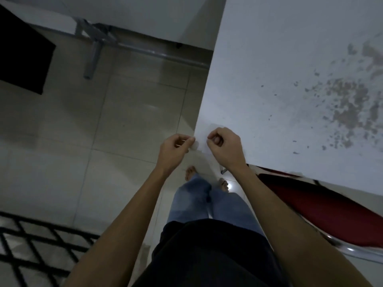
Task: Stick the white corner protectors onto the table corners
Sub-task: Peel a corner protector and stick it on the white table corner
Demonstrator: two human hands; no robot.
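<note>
The white table (290, 79) fills the upper right, and its near left corner lies between my two hands. A white corner protector (195, 145) sits at that corner, hard to tell apart from the white top. My left hand (176, 149) pinches the protector's left side with thumb and fingertips. My right hand (224, 146) hovers over the corner's top face with its fingers curled in; whether they pinch the protector or a liner I cannot tell.
A red chair (323, 206) with a chrome frame stands under the table's near edge. A second white table with grey metal legs (93, 50) stands at the back. A black-and-white patterned rug (37, 245) lies lower left. My bare feet stand on pale floor tiles.
</note>
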